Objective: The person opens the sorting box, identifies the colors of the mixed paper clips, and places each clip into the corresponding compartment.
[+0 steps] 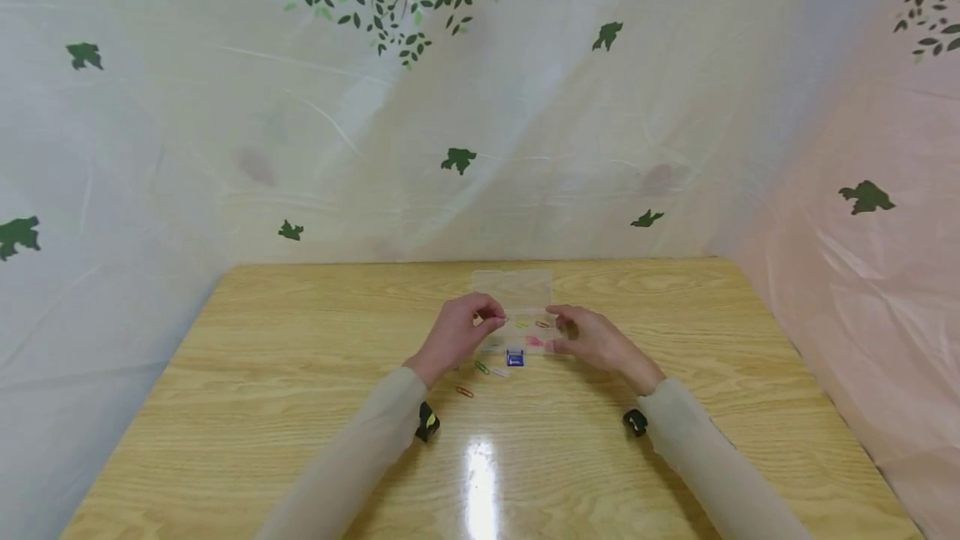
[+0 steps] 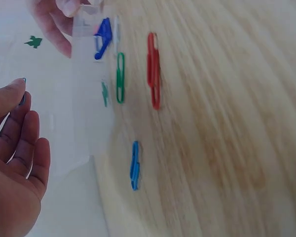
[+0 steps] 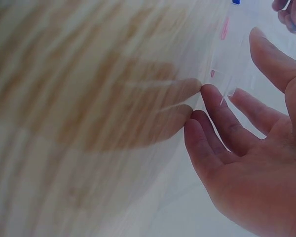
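Observation:
A clear plastic compartment box (image 1: 491, 340) stands near the table's back, its lid (image 1: 512, 286) raised behind it. Inside are a yellow piece (image 1: 521, 323), a red paper clip (image 1: 542, 324) and something pink (image 1: 533, 341). Over the box's left part, my left hand (image 1: 467, 327) pinches a small paper clip between thumb and forefinger; only a bluish edge shows in the left wrist view. My right hand (image 1: 596, 340) holds the box's right end, thumb at the front and forefinger at the back. In the right wrist view, its lower fingertips (image 3: 193, 121) touch the table.
In front of the box lie a blue binder clip (image 1: 515, 357), a green paper clip (image 1: 482, 367), a white paper clip (image 1: 499, 372) and a red paper clip (image 1: 464, 392). A blue paper clip (image 2: 134, 165) lies farther left. Behind the wooden table (image 1: 300, 340) hangs a pale sheet (image 1: 360, 148).

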